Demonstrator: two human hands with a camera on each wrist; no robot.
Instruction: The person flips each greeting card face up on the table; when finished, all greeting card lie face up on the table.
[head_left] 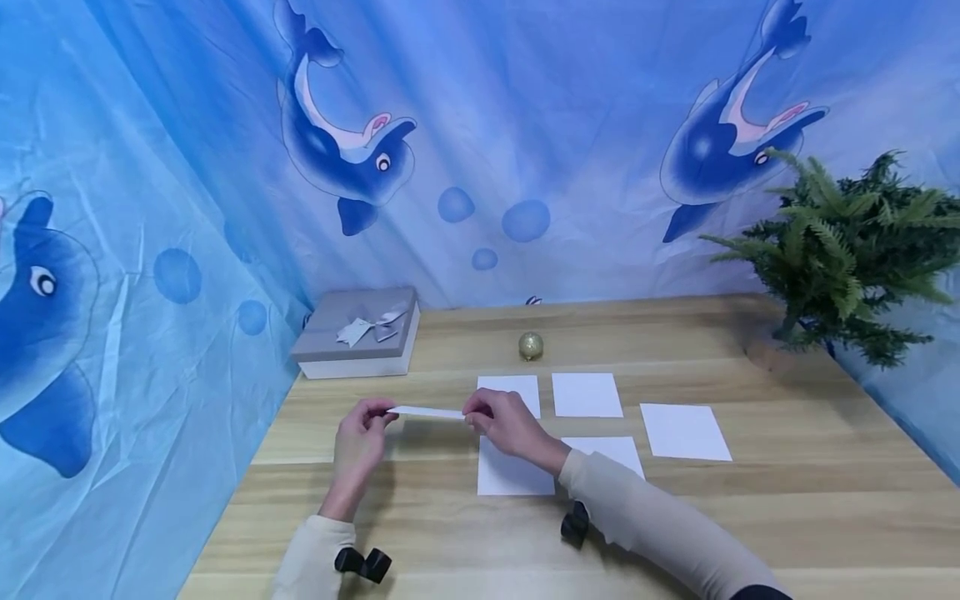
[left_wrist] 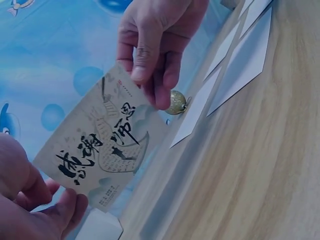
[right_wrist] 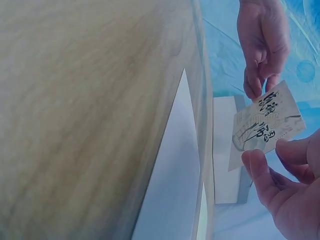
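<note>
Both hands hold one card [head_left: 427, 412] in the air above the left-middle of the table, seen nearly edge-on from the head. My left hand [head_left: 358, 446] pinches its left edge. The opposite edge is between the thumb and fingers of my right hand [head_left: 512, 423]. In the left wrist view the card [left_wrist: 102, 145] shows a printed face with black brush characters and a pale landscape. Below and right of it, several square white cards lie flat, among them a front-left card [head_left: 515, 475] and a right-hand card [head_left: 686, 432]. My right forearm partly covers a front card [head_left: 606, 450].
A grey-lidded gift box [head_left: 360, 329] with a bow stands at the back left. A gold glitter ball [head_left: 531, 346] sits behind the white cards. At the back right is a small artificial fir tree [head_left: 840, 250]. A blue dolphin-print curtain [head_left: 480, 142] hangs behind the wooden table [head_left: 465, 550].
</note>
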